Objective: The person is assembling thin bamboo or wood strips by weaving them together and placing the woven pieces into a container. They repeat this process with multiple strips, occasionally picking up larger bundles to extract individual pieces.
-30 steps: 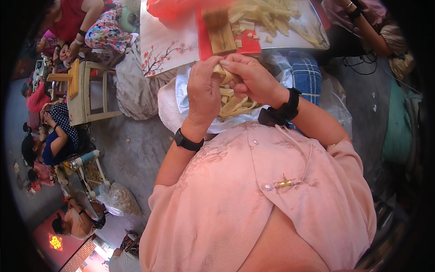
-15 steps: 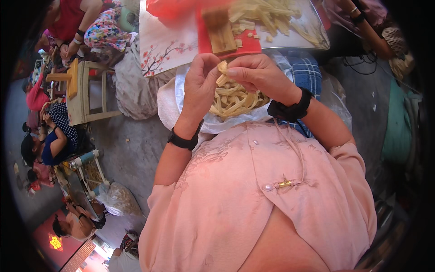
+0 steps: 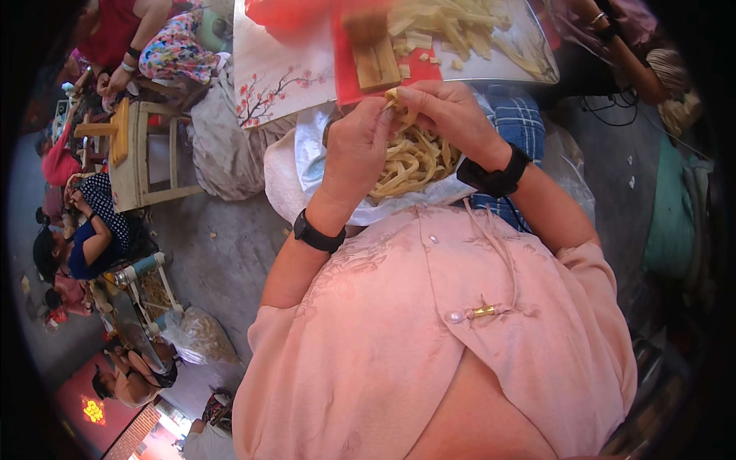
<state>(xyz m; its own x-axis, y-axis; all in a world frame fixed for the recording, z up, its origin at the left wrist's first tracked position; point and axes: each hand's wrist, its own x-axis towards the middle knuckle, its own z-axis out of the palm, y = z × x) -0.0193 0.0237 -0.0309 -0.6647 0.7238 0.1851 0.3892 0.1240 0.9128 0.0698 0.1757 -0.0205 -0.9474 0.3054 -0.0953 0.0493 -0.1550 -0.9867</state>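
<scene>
My left hand (image 3: pixel 355 149) and my right hand (image 3: pixel 451 111) meet just in front of the table edge, fingertips nearly touching. Both pinch one pale yellow, flat strip (image 3: pixel 392 93), folded or bent where it shows between them; the rest is partly hidden by the fingers. Below them, a heap of similar curled strips (image 3: pixel 414 170) lies in a white plastic-lined bag (image 3: pixel 310 146) against my body. Just beyond my fingers, a brown wooden block (image 3: pixel 376 60) rests on a red sheet (image 3: pixel 422 71). Small cut pieces (image 3: pixel 418 40) are scattered beside the block.
The white table (image 3: pixel 268 73) with a painted blossom branch carries more loose strips (image 3: pixel 456 27) and a red plastic bag (image 3: pixel 295 17). A blue checked cloth (image 3: pixel 518 126) hangs at the right. To the left stand a wooden stool (image 3: pixel 146 165) and several seated people; another person's arm (image 3: pixel 632 65) is at the far right.
My left hand has shifted right and its fingers have closed in more. The strip between my hands has moved slightly up and right, with less of it showing.
</scene>
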